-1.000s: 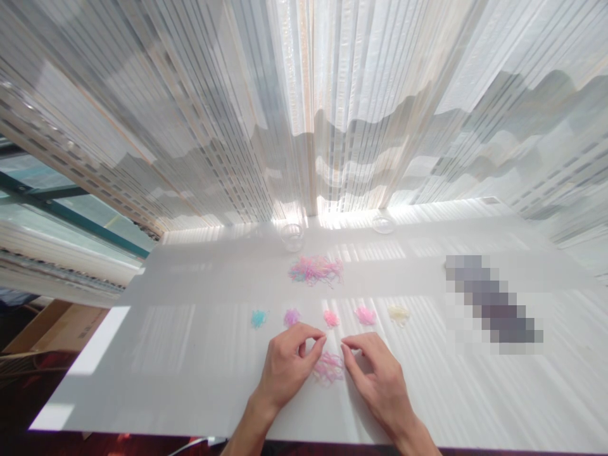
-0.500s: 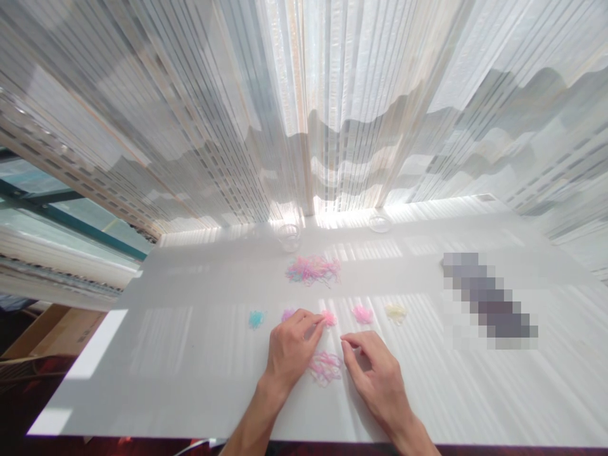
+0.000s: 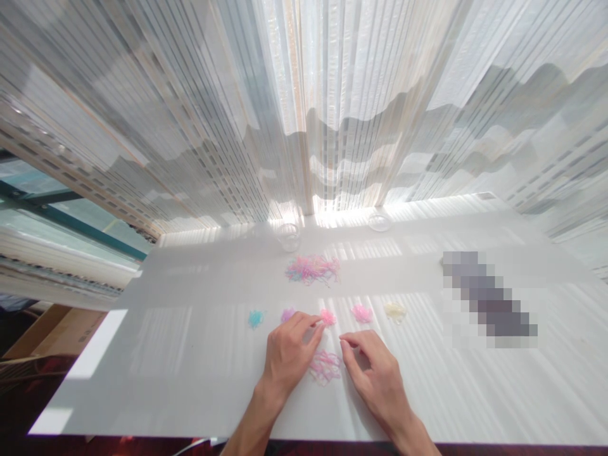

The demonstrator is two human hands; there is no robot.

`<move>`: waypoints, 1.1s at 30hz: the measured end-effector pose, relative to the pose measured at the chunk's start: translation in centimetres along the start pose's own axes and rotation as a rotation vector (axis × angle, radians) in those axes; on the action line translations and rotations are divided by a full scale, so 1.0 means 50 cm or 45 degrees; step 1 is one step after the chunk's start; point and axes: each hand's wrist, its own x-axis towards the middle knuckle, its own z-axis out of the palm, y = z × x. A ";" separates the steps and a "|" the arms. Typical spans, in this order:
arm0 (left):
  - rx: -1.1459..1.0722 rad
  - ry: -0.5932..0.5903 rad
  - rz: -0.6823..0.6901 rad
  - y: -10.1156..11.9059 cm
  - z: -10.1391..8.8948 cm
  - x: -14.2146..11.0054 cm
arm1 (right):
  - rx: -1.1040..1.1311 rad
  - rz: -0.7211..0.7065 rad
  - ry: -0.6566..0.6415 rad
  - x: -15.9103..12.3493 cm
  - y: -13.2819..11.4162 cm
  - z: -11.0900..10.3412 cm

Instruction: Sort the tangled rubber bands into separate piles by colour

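My left hand (image 3: 289, 351) is closed in a loose pinch, its fingertips at the near edge of a coral-pink pile (image 3: 327, 317) of thin strands. Whether a strand is between those fingertips is too small to tell. To the right, my right hand (image 3: 377, 367) holds thumb and forefinger together; anything in that pinch cannot be made out. Between the hands lies a mixed pink, lilac and pale yellow bunch of strands (image 3: 327, 367). A lilac pile (image 3: 287, 315) is partly hidden behind my left hand.
Other small piles are blue (image 3: 255, 318), pink (image 3: 361, 313) and yellow (image 3: 394, 311). Farther back lie a larger mixed heap (image 3: 312, 269) and two clear round dishes (image 3: 288, 237). A pixelated dark object (image 3: 489, 297) is on the white table's (image 3: 190, 380) right, with curtains (image 3: 304, 126) behind.
My left hand has moved forward from above the mixed bunch to the edge of the coral-pink pile, then drawn back very slightly. My right hand has stayed nearly in place, still pinched.
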 end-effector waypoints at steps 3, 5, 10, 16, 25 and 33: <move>-0.018 0.001 0.047 -0.002 -0.017 -0.012 | -0.002 0.002 -0.005 0.000 0.001 0.000; -0.044 -0.034 0.082 -0.006 -0.034 -0.026 | -0.008 0.008 -0.011 -0.001 0.002 0.001; -0.110 -0.160 0.083 -0.027 -0.078 -0.074 | -0.017 0.008 -0.083 -0.005 0.007 0.006; -0.115 -0.246 0.053 -0.040 -0.097 -0.105 | -0.129 -0.133 -0.297 -0.008 0.012 0.003; -0.181 -0.246 0.078 -0.020 -0.074 -0.088 | -0.235 -0.228 -0.381 -0.003 0.006 0.000; -0.242 -0.273 0.090 -0.018 -0.055 -0.091 | -0.086 -0.191 -0.371 -0.004 0.009 -0.004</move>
